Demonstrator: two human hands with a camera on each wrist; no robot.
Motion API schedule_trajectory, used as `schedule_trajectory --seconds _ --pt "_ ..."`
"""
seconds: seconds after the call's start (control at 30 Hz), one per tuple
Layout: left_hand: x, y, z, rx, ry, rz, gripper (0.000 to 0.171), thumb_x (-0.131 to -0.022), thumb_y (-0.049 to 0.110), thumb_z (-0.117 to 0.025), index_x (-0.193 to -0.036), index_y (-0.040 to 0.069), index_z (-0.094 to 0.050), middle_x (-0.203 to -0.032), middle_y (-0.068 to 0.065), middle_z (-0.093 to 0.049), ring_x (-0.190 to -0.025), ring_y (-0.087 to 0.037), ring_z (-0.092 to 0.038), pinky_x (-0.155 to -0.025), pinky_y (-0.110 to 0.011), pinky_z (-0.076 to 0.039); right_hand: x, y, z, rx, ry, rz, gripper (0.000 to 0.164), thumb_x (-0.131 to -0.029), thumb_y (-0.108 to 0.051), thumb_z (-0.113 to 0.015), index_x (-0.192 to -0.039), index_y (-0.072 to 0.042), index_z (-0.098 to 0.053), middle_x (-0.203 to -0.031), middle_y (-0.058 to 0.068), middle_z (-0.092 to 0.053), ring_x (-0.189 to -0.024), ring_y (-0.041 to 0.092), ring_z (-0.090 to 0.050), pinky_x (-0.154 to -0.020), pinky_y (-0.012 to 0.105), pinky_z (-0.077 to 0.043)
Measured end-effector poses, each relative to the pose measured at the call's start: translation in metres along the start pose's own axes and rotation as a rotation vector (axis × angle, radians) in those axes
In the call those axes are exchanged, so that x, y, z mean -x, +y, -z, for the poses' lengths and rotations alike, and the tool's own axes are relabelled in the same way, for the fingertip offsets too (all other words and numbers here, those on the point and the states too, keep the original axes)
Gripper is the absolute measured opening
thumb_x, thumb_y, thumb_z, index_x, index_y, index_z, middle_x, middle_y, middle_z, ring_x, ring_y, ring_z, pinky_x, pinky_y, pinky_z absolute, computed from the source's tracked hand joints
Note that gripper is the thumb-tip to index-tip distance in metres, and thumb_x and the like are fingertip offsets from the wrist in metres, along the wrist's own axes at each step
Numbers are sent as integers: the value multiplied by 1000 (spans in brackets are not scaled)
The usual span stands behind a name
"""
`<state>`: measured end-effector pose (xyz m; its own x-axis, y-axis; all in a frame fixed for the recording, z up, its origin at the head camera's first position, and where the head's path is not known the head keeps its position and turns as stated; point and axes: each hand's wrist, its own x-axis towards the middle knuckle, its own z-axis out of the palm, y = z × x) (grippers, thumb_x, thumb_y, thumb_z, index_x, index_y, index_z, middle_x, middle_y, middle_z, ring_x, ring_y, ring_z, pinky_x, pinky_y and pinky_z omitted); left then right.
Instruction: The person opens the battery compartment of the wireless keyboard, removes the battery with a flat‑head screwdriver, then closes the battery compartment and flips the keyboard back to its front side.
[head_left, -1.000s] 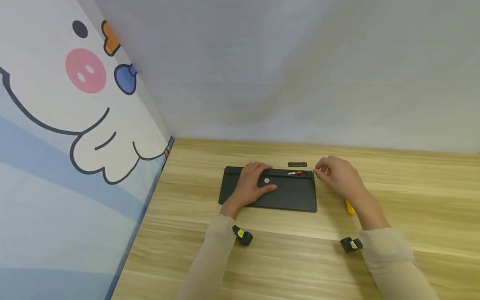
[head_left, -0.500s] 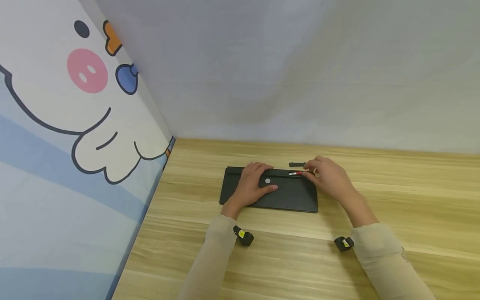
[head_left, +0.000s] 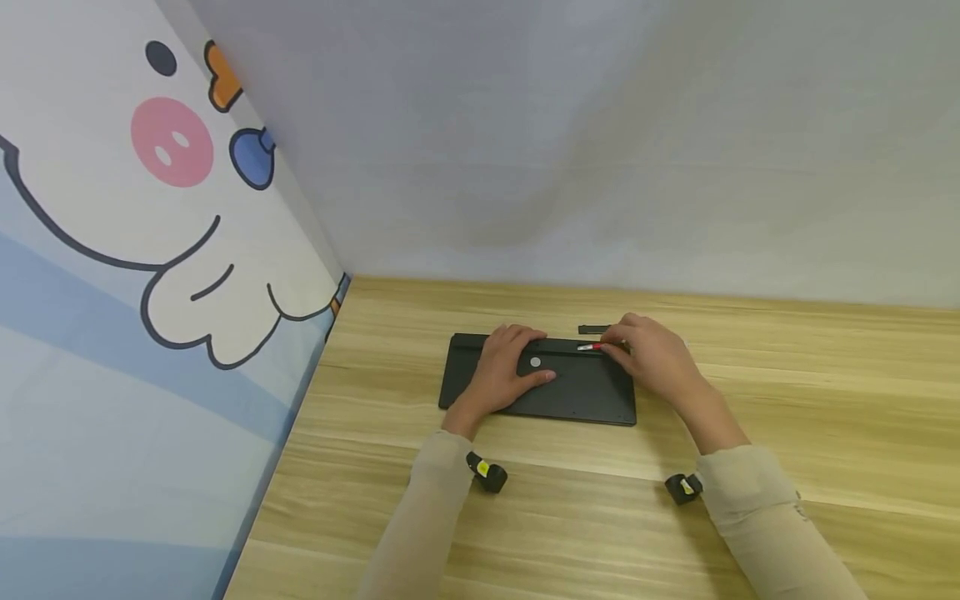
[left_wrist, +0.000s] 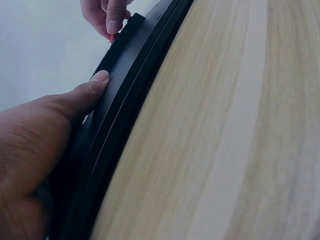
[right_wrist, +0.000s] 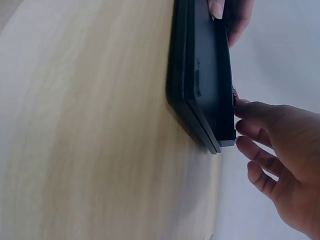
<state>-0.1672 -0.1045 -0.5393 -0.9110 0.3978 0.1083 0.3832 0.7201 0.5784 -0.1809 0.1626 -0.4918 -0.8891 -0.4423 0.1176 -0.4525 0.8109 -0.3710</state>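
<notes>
A dark keyboard (head_left: pixel 573 392) lies upside down on the table, its long battery slot along the far edge. My left hand (head_left: pixel 501 367) rests spread on its left part, thumb along the underside and fingers reaching to the far edge. In the slot sits a small red and silver battery (head_left: pixel 587 347). My right hand (head_left: pixel 651 354) pinches the battery's red end between thumb and fingertips, covering part of it. Just beyond the far edge lies a slim black battery cover (head_left: pixel 592 329), partly hidden by the right fingers. In the right wrist view, the right fingers (right_wrist: pixel 262 117) are at the slot's end.
The keyboard lies on a wood-grain table (head_left: pixel 570 517) that meets a pale wall (head_left: pixel 600 167) at the back. A cartoon-printed panel (head_left: pixel 150 333) stands along the left side.
My right hand has moved left from beside the keyboard's right corner to the battery. The yellow object seen earlier is now hidden by the right arm. The left hand stays in place.
</notes>
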Motion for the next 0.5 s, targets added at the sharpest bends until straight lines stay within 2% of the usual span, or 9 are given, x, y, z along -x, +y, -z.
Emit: schedule_trajectory --seconds 0.3,0.5 --pt "2 1 1 9 0 -11 64 -92 43 -75 -146 18 -52 -146 -6 -56 -144 -27 -47 -133 -50 -17 4 -2 -3 35 21 57 15 -97 -18 -71 -106 -7 -75 -98 7 -70 -88 25 -67 -77 43 -59" --pt "3 0 1 4 -1 -10 64 -92 43 -74 -147 18 -52 -146 -5 -55 -144 -27 -47 -134 -50 -17 6 -3 -1 31 18 60 15 -100 -17 -66 -107 -4 -71 -100 9 -67 -88 25 -65 -78 43 -58"
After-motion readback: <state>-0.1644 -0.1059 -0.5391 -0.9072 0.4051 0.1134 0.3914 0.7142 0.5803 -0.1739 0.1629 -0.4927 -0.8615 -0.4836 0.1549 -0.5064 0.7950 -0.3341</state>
